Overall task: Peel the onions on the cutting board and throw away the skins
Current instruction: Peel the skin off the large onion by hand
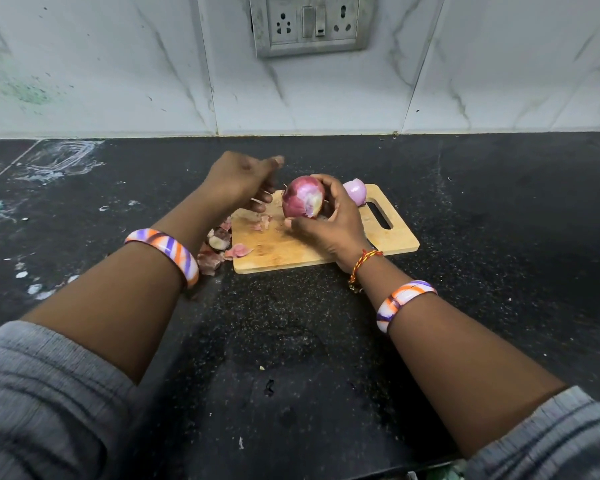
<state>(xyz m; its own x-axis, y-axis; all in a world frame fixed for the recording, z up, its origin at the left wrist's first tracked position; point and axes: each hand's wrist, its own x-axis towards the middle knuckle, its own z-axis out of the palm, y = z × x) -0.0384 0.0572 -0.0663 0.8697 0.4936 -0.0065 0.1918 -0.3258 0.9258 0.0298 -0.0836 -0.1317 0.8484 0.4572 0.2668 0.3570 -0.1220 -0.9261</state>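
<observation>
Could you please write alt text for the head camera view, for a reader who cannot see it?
A person's right hand holds a partly peeled red onion above a wooden cutting board on a black counter, the left hand beside it. A peeled onion sits behind; skins lie at the board's left edge.

Right grip [326, 216] curled closed, left grip [243, 183] loosely curled, raised

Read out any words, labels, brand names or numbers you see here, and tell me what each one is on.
None can be read.
Socket plate on the wall: two outlets and a switch, no legible marking.
Cutting board: plain wood, no print.
Bangles on both wrists: orange, purple and white stripes only, no letters.
Onion in the right hand: no sticker showing.
</observation>
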